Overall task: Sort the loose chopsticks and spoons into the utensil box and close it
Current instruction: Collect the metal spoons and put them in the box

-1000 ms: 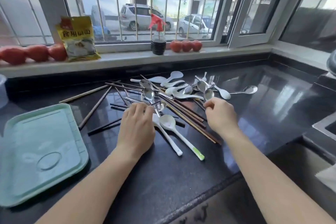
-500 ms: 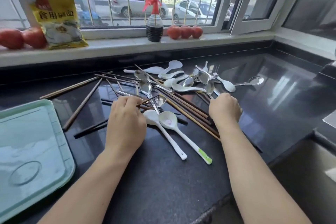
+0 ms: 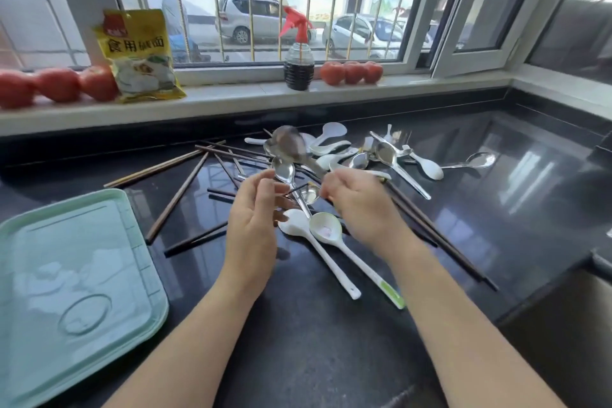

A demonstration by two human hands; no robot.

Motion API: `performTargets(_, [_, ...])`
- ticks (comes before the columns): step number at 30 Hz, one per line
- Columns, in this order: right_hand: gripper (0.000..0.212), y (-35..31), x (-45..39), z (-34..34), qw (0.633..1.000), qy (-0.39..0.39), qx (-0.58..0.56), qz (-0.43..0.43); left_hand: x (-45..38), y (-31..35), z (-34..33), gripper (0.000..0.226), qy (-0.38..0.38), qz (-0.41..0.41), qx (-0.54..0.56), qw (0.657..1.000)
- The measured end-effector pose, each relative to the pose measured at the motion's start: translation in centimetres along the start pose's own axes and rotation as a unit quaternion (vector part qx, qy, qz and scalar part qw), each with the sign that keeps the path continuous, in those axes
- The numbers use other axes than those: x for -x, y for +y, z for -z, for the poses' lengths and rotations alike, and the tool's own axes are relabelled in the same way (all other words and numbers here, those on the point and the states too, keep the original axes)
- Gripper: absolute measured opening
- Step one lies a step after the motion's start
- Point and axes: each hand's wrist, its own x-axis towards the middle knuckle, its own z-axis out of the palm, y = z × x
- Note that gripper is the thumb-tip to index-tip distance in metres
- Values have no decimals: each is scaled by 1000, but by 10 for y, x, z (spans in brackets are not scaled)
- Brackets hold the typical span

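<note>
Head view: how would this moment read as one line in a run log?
phase: picking spoons | right hand: holds blurred metal spoon, lifted | left hand: open over pile | utensil box: lid shut, at left | chopsticks: loose on counter

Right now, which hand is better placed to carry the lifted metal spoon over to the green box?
Right. The right hand already grips the metal spoon, raised blurred above the pile. The left hand is nearer the green box, whose lid looks shut, and seems free to open it.
</note>
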Motion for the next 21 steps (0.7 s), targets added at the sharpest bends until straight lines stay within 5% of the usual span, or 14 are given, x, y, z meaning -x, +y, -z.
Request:
performTargets(3, [32,-22,9,-34,972,-233,30,18,-7,1,9,29,60,65,172,981])
performTargets(5, [35,-21,-7,-30,957,-285,46,15,-12,1,13,30,135,96,195,967])
performTargets(8, [31,-6,-57,-3,995,-73,64,-19,-17,-2,16,30,197,131,184,954])
performTargets(11, [31,20,-87,8,988,90,117,-36,-18,-3,16,28,174,141,184,957])
performTargets(13, [33,34,-84,-2,986,88,131,-49,-18,-1,15,25,155,139,193,959])
performTargets(18, [27,44,-76,-29,971,-58,220,-75,-22,1,12,21,134,136,211,959])
performTargets(21, [20,43,-76,-34,963,-58,255,-63,-21,0,13,22,122,141,202,962])
